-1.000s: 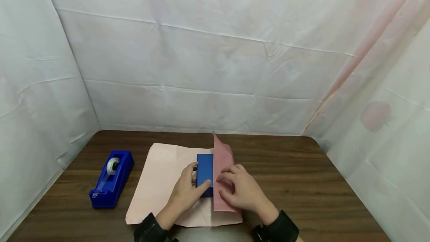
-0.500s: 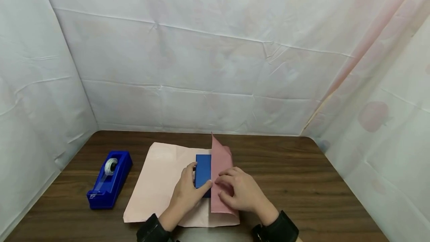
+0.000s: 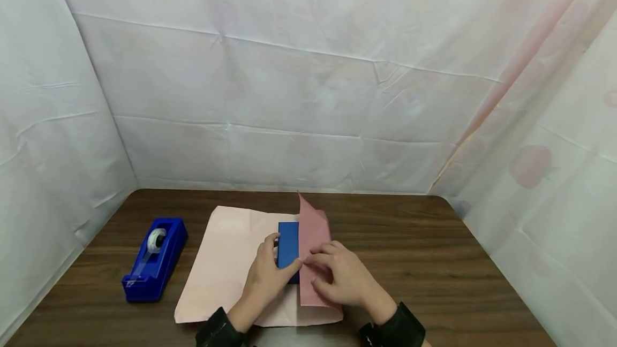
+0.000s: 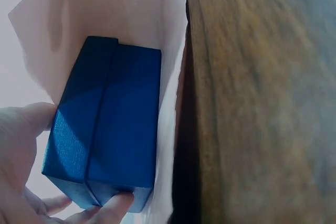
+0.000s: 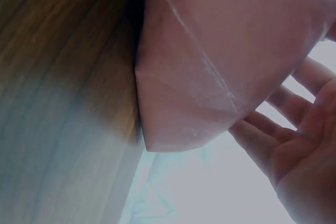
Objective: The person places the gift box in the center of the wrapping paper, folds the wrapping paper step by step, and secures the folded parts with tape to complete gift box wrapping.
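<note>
A blue box (image 3: 288, 242) stands on a large sheet of wrapping paper (image 3: 226, 261), pale pink on its upper face. My left hand (image 3: 267, 272) grips the box from the left and near side, thumb by its front corner; in the left wrist view a seam runs along the box (image 4: 126, 114). The sheet's right part is folded up as a darker pink flap (image 3: 313, 266) that overlaps the box's right side. With loosely bent fingers, my right hand (image 3: 344, 277) presses that flap leftward. In the right wrist view a pale crease crosses the flap (image 5: 220, 51).
A blue tape dispenser (image 3: 156, 261) with a roll of clear tape stands left of the paper on the brown wooden table (image 3: 434, 261). White sheeting (image 3: 289, 95) hangs behind the table and at both sides.
The pink flap has shifted slightly left with my right hand and covers a bit more of the box. My left hand keeps its grip. The whole view drifts slightly.
</note>
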Tool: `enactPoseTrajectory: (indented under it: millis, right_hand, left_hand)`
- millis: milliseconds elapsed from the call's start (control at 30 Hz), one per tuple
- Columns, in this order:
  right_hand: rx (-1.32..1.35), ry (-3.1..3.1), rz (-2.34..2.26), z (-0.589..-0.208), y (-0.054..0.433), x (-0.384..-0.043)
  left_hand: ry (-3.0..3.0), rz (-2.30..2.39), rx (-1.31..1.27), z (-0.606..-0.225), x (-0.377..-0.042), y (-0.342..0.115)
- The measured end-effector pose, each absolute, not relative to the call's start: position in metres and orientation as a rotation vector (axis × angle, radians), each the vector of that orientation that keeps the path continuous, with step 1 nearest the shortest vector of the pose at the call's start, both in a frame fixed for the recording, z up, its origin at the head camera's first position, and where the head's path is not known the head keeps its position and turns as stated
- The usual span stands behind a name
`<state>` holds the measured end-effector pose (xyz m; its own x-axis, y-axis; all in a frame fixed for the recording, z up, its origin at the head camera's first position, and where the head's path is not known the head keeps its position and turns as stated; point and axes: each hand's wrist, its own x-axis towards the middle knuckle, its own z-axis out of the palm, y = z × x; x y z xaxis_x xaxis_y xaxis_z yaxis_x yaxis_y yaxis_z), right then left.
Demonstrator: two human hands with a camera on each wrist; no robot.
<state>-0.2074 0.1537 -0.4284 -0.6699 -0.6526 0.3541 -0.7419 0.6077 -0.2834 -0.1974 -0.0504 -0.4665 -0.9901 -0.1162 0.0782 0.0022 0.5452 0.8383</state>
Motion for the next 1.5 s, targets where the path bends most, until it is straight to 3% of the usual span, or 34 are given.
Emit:
enactPoseTrajectory:
  millis: [167, 467, 767, 1067, 1500]
  right_hand:
    - [1.117, -2.659, 0.857, -0.427, 0.157, -0.213]
    - [0.66, -2.815, 1.103, -0.433, 0.16, -0.217]
    - [0.461, -2.882, 1.649, -0.444, 0.159, -0.223]
    - [0.439, -2.766, 1.956, -0.45, 0.156, -0.224]
    - [0.382, -2.75, 1.946, -0.458, 0.155, -0.233]
  left_hand:
    - [-2.652, -1.441, 0.129, -0.466, -0.199, -0.049]
    - [-2.654, -1.478, 0.133, -0.466, -0.199, -0.047]
    - [-2.662, -1.496, 0.092, -0.466, -0.198, -0.049]
    - [-2.675, -1.492, 0.074, -0.466, -0.2, -0.049]
    - [-2.677, -1.539, 0.086, -0.464, -0.199, -0.052]
